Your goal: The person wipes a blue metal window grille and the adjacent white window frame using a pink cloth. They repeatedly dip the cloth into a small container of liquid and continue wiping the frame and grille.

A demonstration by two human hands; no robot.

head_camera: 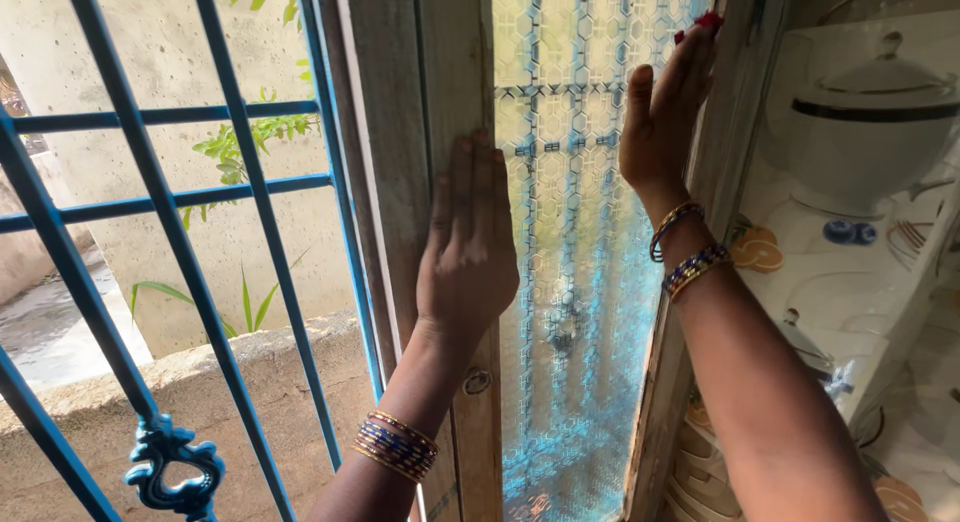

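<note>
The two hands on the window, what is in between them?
In the head view, patterned frosted glass lies between the left hand, flat on the wooden frame, and the right hand. Blue bars show faintly through it.

A blue-painted metal window grille (170, 232) with a curled ornament (172, 474) is seen at left, backed by a rough concrete wall (130, 52) and green leafy plants (250, 137). A low stone ledge (200, 372) is shown below. At right, a white lidded ceramic tureen (870, 122) is reflected on a patterned glossy surface (850, 282).
</note>
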